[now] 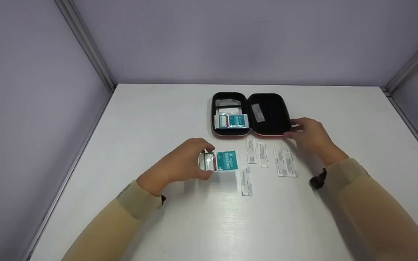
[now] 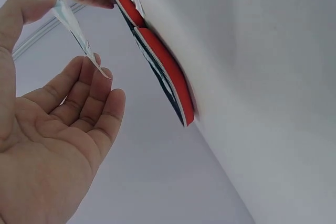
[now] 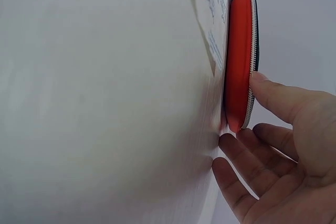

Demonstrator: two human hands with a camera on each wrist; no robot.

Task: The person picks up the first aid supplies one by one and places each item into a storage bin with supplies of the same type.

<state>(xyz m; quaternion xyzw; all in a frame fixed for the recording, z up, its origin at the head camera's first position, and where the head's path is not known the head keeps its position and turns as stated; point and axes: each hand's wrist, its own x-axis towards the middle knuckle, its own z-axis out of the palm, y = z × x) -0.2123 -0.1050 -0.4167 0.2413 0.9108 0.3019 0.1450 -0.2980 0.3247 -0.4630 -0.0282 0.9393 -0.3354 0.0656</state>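
Packet [image 1: 227, 160] raised over counter [image 1: 151, 119], nearer than unfolded case [image 1: 273, 114]; long axis left-right, teal end rightward. Left hand [image 1: 184, 162]: fingers part-spread, pinching packet. Right hand [image 1: 311, 136]: fingers gripping case corner. Counter's far edge beyond case.

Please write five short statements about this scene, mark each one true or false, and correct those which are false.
1. The left grip holds a teal-and-white packet. True.
2. The right grip touches the zip case. True.
3. The zip case is closed. False: it lies open, both halves side by side.
4. White packets lie on the table. True.
5. The outside of the zip case is blue. False: the wrist views show it red.
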